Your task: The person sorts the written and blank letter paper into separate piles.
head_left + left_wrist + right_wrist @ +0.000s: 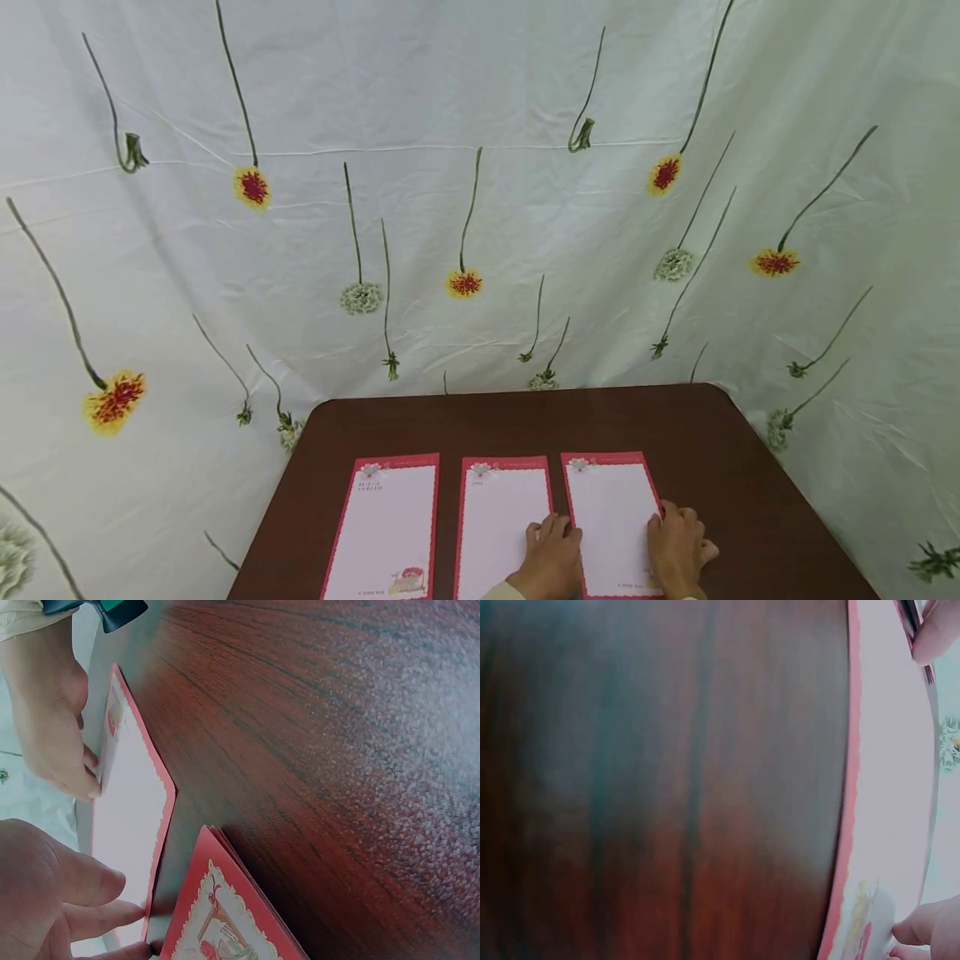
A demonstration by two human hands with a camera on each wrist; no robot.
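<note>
Red-bordered letter paper (pixel 611 521), rightmost on the brown table (pixel 510 425), lies between my left hand (pixel 551 557), fingers loosely extended, and right hand (pixel 676 546); whether that pinches, I cannot tell. Uneven pushing could skew or buckle it.

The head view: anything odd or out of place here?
The white cloth backdrop behind the dark brown wooden table looks odd: its printed red-and-yellow flowers hang head-down, stems up. The three red-bordered white papers lie in a roughly even row.

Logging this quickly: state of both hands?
Left hand: open, touching the left edge of the rightmost card.
Right hand: at that card's right edge; grip cannot be told.
</note>
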